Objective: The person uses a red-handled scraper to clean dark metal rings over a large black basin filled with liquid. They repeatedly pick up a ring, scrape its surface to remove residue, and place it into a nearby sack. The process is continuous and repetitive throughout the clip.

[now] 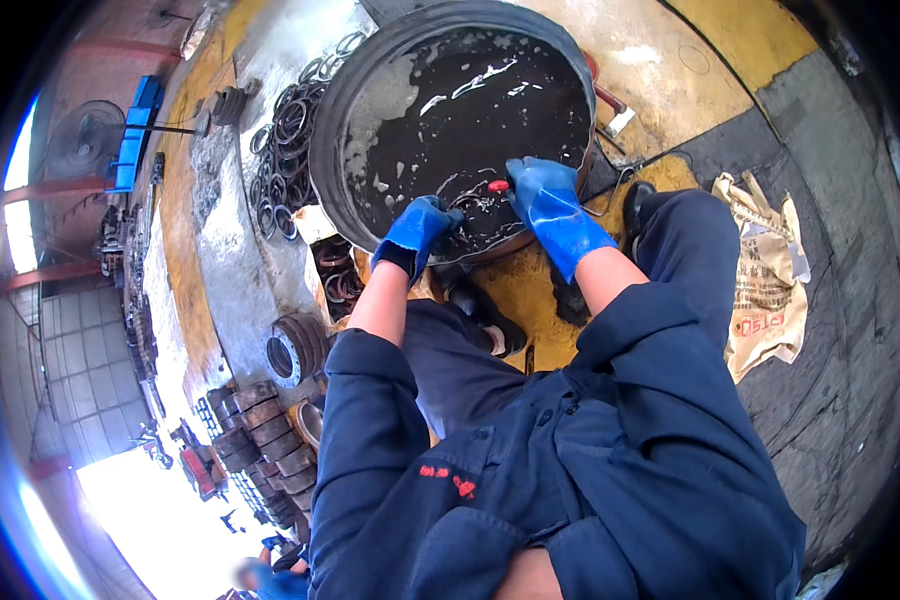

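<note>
A big round metal tub [332, 165] of black liquid, with grey foam on its left side, stands in front of me. My left hand [420, 232], in a blue rubber glove, is closed at the near part of the tub, its fingers at the edge of a dark, wet ring [448, 190] partly in the liquid. My right hand [548, 195], gloved alike, is closed round a tool with a red end [498, 186] over the same ring. The working end of this tool cannot be made out.
Many dark rings [288, 135] lie heaped left of the tub, with more in a box [337, 270] by my left forearm. Stacked round parts [270, 430] stand further left. A red-handled tool [615, 105] lies beyond the tub, a torn paper sack [765, 270] at right.
</note>
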{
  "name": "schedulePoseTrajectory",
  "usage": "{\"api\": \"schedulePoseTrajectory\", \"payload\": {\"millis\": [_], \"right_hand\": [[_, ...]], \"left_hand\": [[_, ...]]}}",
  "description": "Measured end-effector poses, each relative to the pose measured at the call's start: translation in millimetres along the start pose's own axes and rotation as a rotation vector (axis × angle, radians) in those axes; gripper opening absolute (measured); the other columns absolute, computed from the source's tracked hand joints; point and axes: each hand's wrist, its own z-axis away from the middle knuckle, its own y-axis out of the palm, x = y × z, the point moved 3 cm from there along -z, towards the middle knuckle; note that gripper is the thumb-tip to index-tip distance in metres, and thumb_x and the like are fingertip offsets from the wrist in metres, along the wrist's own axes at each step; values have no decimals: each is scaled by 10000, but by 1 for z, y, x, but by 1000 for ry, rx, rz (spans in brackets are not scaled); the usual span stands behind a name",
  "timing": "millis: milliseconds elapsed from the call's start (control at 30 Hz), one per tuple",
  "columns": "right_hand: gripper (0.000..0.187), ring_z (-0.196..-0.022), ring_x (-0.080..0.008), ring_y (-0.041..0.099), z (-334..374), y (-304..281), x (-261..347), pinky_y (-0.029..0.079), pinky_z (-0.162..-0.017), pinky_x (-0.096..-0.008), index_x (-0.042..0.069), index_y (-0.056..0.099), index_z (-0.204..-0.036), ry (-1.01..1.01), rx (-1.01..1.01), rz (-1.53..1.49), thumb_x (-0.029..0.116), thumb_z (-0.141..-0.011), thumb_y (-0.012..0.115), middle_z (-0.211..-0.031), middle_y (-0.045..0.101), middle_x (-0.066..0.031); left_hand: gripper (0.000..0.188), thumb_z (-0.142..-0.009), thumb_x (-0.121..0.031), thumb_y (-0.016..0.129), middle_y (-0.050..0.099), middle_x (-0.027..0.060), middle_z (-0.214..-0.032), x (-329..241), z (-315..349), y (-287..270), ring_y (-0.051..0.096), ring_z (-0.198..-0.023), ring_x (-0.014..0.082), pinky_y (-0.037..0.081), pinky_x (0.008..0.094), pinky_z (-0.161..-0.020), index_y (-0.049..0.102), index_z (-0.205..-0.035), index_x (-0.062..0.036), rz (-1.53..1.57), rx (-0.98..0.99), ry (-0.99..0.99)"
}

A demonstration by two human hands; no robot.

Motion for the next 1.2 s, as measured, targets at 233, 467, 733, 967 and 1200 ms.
{"api": "schedulePoseTrajectory", "payload": {"millis": [233, 467, 733, 967, 1200], "right_hand": [[274, -1003, -360, 769, -13, 3, -9, 604, -851, -500, 129, 798, -1091, 122, 337, 165, 290, -920, 659, -1051, 792, -150], [405, -1126, -327, 737, -31, -20, 6, 558, -1011, -427, 102, 750, -1254, 325, 495, -225, 377, -956, 748, -1180, 769, -192], [273, -1052, -210, 753, -34, -36, 88, 586, -947, -346, 86, 765, -1217, -118, 139, -854, 224, -982, 758, -1159, 787, -107], [273, -955, -199, 763, -56, -7, 45, 577, -912, -333, 71, 771, -1160, 330, 129, -752, 254, -957, 777, -1042, 799, -111], [304, -1091, -210, 736, -52, -32, 87, 579, -984, -338, 62, 742, -1271, -262, 67, -719, 161, -984, 753, -1196, 780, -98]], "left_hand": [[414, -907, -344, 772, 739, 275, -1129, -29, 42, -21, 695, -1086, 460, 543, 510, -924, 741, -1123, 8, -432, -332, 92], [354, -912, -303, 746, 756, 249, -1029, -2, 41, -27, 744, -934, 399, 579, 461, -861, 765, -1070, 13, 55, -445, 153], [217, -925, -72, 704, 766, 87, -933, 10, 20, -13, 705, -758, 172, 565, 332, -679, 746, -1121, 10, 1012, -127, 207], [248, -934, -85, 727, 765, 102, -916, 0, 19, -24, 697, -764, 161, 540, 286, -693, 740, -1158, 21, 769, -279, 210], [274, -930, -187, 740, 778, 90, -896, 9, 11, -26, 680, -783, 165, 526, 331, -757, 787, -1133, -8, 734, -283, 194]]}}
